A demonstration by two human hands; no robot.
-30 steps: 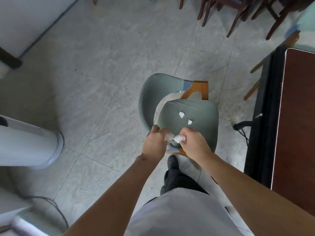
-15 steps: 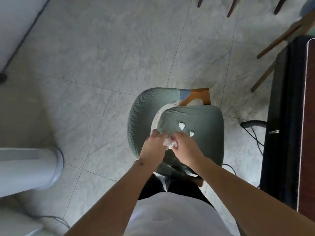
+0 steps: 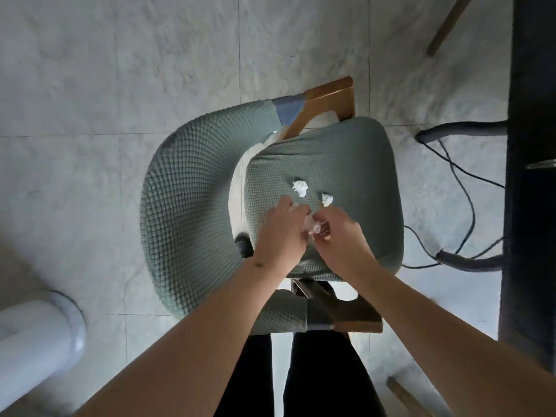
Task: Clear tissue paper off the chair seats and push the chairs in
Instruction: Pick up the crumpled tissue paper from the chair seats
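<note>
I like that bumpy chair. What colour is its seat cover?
The seat cover is grey-green with a small waffle-like pattern, seen best in the head view.

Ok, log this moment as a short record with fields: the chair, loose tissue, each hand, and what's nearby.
chair: green-covered chair, wooden frame
loose tissue on seat: two wads, larger wad, smaller wad
left hand: over the seat, grip on a tissue piece
right hand: grip on the same tissue piece
nearby: cables on the floor; white cylinder at lower left
</note>
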